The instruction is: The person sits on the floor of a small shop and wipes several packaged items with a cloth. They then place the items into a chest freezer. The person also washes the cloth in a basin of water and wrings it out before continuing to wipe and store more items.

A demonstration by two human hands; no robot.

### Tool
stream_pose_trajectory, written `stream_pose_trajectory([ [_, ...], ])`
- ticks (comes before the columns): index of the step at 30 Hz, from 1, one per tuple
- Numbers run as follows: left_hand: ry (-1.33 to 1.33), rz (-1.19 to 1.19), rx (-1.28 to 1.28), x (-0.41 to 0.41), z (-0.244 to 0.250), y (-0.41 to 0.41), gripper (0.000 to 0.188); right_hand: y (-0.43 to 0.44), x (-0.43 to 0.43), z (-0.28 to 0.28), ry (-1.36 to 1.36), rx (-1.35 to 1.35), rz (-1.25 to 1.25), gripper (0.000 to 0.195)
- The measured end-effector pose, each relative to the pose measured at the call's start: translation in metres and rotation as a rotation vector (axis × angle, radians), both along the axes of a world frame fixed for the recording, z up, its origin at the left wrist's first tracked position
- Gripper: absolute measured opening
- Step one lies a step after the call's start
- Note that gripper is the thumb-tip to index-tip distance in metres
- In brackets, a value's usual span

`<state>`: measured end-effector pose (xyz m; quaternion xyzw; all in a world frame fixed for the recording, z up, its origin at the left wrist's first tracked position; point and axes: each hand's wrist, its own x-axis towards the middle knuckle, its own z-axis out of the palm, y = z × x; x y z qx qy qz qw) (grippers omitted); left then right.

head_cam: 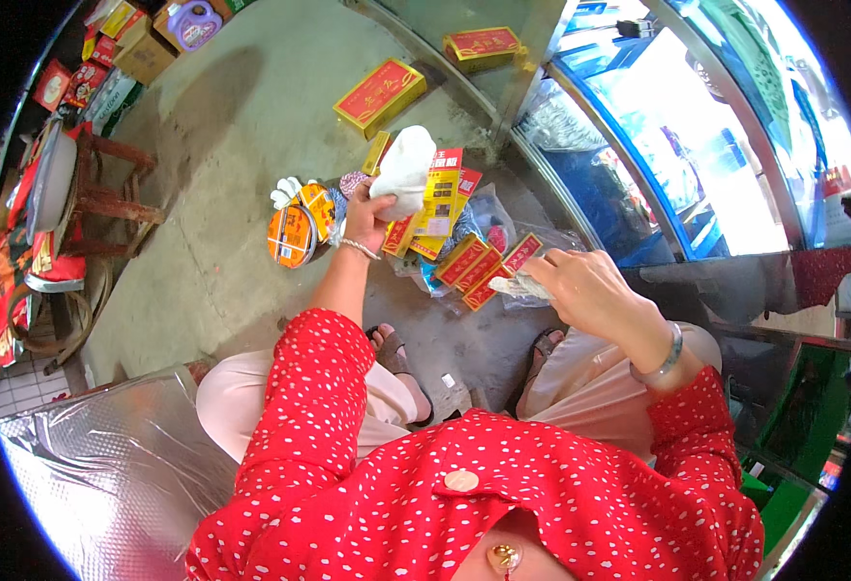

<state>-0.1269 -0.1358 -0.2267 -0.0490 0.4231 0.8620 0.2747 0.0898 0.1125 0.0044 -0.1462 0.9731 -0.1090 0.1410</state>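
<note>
My left hand (367, 218) grips a white, soft object (405, 171), perhaps a cloth or padded item, above the pile on the floor. My right hand (578, 279) pinches a crumpled whitish cloth (520, 287) beside small red and gold boxes (470, 267). Yellow and red printed packets (440, 203) lie just right of the white object. Left of my left hand are round orange packages (291, 236) and a pair of white gloves or a similar white bundle (285, 192). Clear plastic bags (494, 207) lie partly under the packets and boxes.
A larger red and gold box (380, 96) lies on the concrete floor ahead, with another (482, 45) behind the glass panel. A metal-framed glass case (607, 145) stands at the right. At the left are a wooden stool (117, 207) and cardboard boxes (146, 54). My sandalled feet flank the floor below.
</note>
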Motion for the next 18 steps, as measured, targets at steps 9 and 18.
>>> stream_pose_trajectory([
  [9, 0.091, -0.024, 0.164, 0.088, 0.094, 0.080, 0.060, 0.022, 0.006, 0.010, 0.541, -0.517, -0.391, 0.048],
  [18, 0.190, -0.253, 0.249, 0.152, 0.153, 0.116, 0.060, 0.046, -0.003, 0.007, 0.580, -0.516, -0.183, 0.032],
])
